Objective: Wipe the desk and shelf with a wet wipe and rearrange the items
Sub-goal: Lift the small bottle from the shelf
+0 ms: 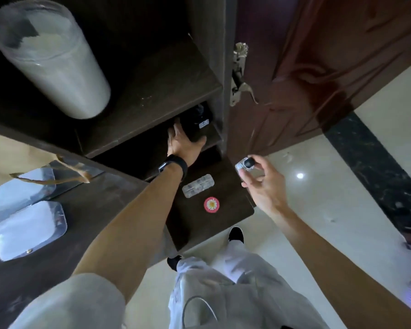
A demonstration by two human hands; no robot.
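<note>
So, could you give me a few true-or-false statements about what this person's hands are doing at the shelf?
1. The left hand grips a black box inside the shelf. True.
2. The right hand is empty. False: it pinches a small silver item with a black cap.
3. A round pink disc lies beside a clear plastic case. True.
4. The tall clear cylinder lies on the floor. False: it stands on the dark wooden unit.

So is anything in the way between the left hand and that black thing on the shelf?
No, nothing visible. The left hand holds the black thing on the shelf, with its thumb on one side. The right hand is off to the side, pinching a small silver item.
</note>
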